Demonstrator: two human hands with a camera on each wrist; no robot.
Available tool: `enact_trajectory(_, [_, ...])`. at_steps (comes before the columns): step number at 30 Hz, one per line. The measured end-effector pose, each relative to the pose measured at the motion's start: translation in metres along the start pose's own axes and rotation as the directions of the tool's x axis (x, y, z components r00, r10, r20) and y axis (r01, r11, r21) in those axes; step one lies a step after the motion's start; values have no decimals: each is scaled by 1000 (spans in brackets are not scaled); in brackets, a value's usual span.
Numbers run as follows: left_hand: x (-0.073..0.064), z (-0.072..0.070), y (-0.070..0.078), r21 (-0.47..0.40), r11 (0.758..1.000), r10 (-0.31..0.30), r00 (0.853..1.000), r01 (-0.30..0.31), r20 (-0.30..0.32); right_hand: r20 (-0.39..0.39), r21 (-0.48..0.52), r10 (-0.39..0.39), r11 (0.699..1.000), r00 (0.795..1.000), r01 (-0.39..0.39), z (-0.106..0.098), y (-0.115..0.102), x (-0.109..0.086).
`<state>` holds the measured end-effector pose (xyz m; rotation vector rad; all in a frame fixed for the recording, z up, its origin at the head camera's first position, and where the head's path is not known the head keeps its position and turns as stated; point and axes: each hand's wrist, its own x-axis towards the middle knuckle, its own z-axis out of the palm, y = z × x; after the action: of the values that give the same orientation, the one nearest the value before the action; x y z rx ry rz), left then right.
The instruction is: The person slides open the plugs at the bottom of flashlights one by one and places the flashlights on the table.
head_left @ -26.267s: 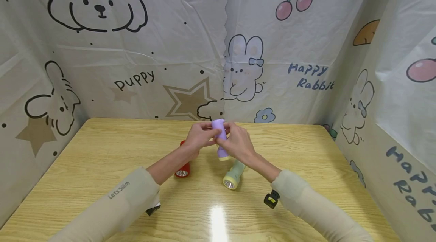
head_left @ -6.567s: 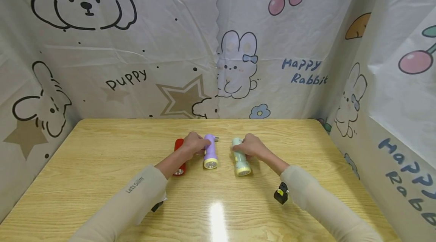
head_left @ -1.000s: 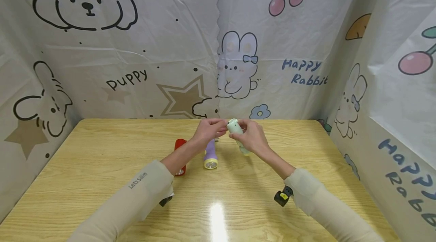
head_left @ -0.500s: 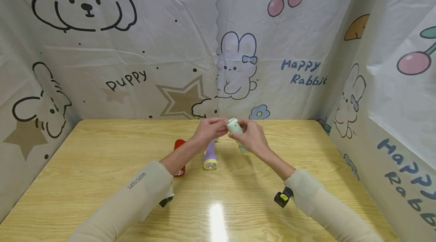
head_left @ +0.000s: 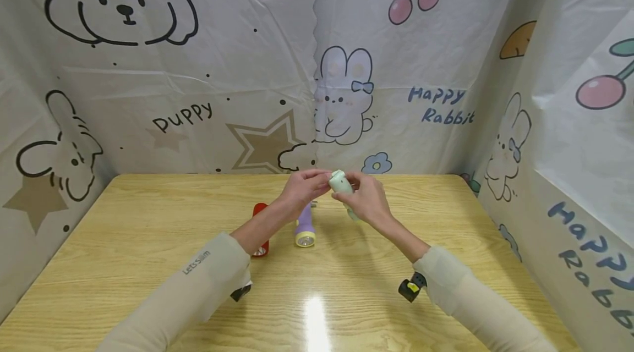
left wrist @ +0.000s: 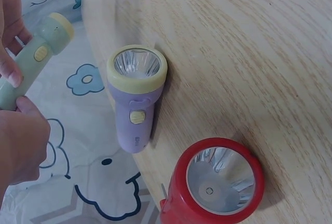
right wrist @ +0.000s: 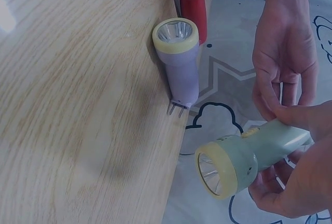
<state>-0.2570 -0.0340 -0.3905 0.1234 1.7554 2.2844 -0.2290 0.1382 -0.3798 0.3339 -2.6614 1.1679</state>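
The right hand (head_left: 364, 195) grips a pale green flashlight (head_left: 340, 183) raised over the back of the table, its tail tipped up. In the right wrist view the flashlight's yellow-rimmed head (right wrist: 217, 171) points down-left. Fingertips of the left hand (head_left: 303, 190) touch the tail end, with the other fingers loosely bent. Below the hands, a purple flashlight (left wrist: 136, 99) lies on the table with two metal prongs (right wrist: 178, 110) out at its tail. Left of that is a red flashlight (left wrist: 215, 182), partly behind the left forearm in the head view.
A wood-grain table (head_left: 317, 280) spans the view. Cloth printed with cartoons (head_left: 238, 66) hangs along its back and sides. Black wrist devices (head_left: 411, 287) show at both sleeves.
Several seconds ago the green flashlight lay on the table and the left hand held the purple one; earlier still both hands held the purple one aloft. Over the last second the pose barely shifts.
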Motion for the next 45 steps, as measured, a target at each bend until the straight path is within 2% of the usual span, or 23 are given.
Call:
enact_trajectory(22, [0,0,0,-8,1000,20,1000,-20,-16,-5,-6,-9,1000,1000,9,-1,-2,-1])
enact_trajectory(45, [0,1,0,36,998,52,998,-51,-35,-5,-22,-38,999,999,38,-2,-3,-1])
